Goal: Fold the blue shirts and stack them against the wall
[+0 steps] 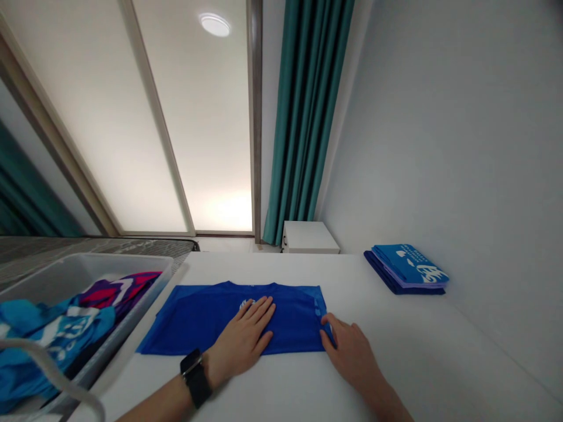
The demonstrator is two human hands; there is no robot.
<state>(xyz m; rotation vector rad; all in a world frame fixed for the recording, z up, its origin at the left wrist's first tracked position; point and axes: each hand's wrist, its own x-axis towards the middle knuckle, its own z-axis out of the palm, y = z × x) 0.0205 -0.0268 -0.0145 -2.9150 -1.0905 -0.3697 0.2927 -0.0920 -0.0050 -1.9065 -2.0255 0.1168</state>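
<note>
A blue shirt (pixel 193 319), folded into a long flat strip, lies across the white table. My left hand (pixel 246 340), with a black watch on its wrist, rests flat on the middle of the shirt, fingers stretched out. Part of a white print shows just beyond its fingertips. At the shirt's right end, my right hand (pixel 349 346) has its thumb and index finger at the edge, pinching the fabric there. A lighter blue layer with a pale print shows along that end.
A stack of folded shirts (pixel 409 266) sits on the table (pixel 440 357) by the wall at right. The plastic bin (pixel 169 264) at left holds crumpled blue and purple-red clothes. Beyond the table stand a white cabinet (pixel 310 236) and a green curtain (pixel 303 117).
</note>
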